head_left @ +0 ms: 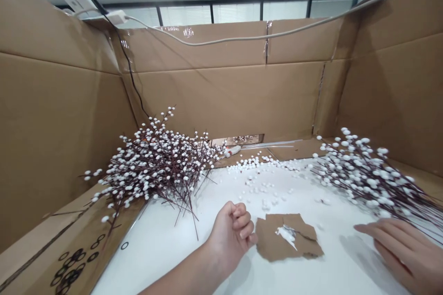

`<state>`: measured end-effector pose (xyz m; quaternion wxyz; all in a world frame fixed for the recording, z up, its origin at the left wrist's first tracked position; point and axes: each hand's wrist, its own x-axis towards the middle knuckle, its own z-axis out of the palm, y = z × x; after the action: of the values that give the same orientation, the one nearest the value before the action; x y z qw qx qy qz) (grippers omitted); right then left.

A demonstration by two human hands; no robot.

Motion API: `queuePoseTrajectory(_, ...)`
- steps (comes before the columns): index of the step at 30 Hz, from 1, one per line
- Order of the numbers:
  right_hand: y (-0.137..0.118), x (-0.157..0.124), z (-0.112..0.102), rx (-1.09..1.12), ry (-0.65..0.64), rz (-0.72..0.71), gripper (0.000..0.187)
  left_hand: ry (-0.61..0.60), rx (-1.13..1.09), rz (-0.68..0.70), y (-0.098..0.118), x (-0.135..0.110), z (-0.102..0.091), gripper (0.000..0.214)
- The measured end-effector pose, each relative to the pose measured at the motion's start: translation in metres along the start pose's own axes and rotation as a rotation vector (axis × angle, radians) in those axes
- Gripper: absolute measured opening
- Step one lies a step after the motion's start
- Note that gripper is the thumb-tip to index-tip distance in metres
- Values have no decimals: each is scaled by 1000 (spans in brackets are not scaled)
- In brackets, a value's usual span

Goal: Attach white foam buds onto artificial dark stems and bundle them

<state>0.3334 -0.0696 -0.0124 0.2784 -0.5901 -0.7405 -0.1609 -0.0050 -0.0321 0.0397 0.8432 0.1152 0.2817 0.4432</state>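
Fingers of the left hand fold into a loose fist; those of the right hand are stretched out, close together.

At far left, a tall cardboard wall rises above a brown flap, where black rings lie heaped. Next comes a big tangle of dark stems with white berries, partly over the edge of the white worktop. Above it, a white power strip sits at the corner, and a pale cable droops across the back wall. Windows show beyond, under the ceiling. In the middle, loose white berries are strewn toward the back, near clear sticks. At right, a second berry bundle lies with its stems pointing to the right edge.

The left forearm slants in from the bottom, wrist raised, thumb side up. Just beside that fist, a torn cardboard piece lies flat on the worktop, bearing a white smear. The right hand enters at lower right, back upward and pointing left, just in front of the bundle's stems; whether they touch, I cannot tell.
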Motion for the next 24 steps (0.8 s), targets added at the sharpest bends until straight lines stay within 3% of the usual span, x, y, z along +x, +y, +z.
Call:
queuePoseTrajectory(3, 3, -4, 12, 3, -159, -77, 24, -6, -15, -10, -2, -1, -2, 20)
queuePoseTrajectory(7, 11, -8, 12, 31, -118, -46, 25, -85, 30, -42, -6, -1, -4, 25)
queuePoseTrajectory(12, -1, -6, -4, 93, -54, 21, 26, -259, 140, -83, -14, 3, -8, 26)
queuePoseTrajectory(16, -9, -3, -10, 133, -81, 93, 28, -396, 270, -76, -22, 2, -8, 25)
queuePoseTrajectory(21, -7, -6, -7, 162, -125, 190, 28, -636, 353, -196, -36, -8, -10, 24)
queuePoseTrajectory(24, -8, -7, -8, 173, -155, 225, 28, -618, 580, -234, -44, -9, -15, 27)
